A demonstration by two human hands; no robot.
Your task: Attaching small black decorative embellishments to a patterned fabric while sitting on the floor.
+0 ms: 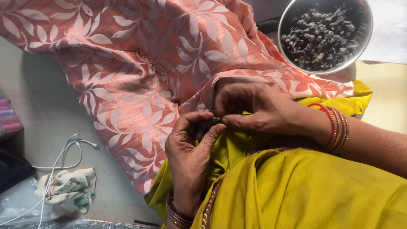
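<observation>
Shiny metal bowl (pixel 366 40), matt leaf-print cloth (pixel 140 72), smooth mustard fabric (pixel 305 191), glossy bangles (pixel 337 129)

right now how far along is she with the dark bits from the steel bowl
Done: nothing finished can be told apart in this view. In hand: the left hand pinches one small dark piece, with the right hand picking at it, over the leaf-print pink cloth. Left: the steel bowl is well filled with dark pieces.

Pale floor (pixel 46 106) under me. On it: peach leaf-print cloth (pixel 140 80) at 12 o'clock, steel bowl (pixel 368 40) of dark pieces at 1, white cable (pixel 63 154) and printed rag (pixel 70 188) at 8
</observation>
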